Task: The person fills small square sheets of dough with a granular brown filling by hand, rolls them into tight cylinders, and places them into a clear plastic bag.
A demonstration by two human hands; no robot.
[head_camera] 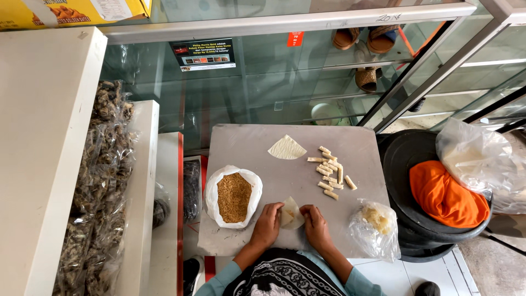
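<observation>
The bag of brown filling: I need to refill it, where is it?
In the head view, the bag of brown filling stands open at the grey board's left edge, just left of the left hand.

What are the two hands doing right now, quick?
Left hand: fingers curled on the left edge of the pale wrapper sheet on the grey board.
Right hand: fingers curled on the sheet's right edge.

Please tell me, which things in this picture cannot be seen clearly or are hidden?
Head view only:
- Wrapper: whether filling lies inside is hidden by its fold and both hands, left hand and right hand.
- Clear bag: the pale contents are blurred by crinkled plastic.
- Black tub: its inside is covered by the orange cloth.
- Finished rolls: too small to count surely.
</observation>
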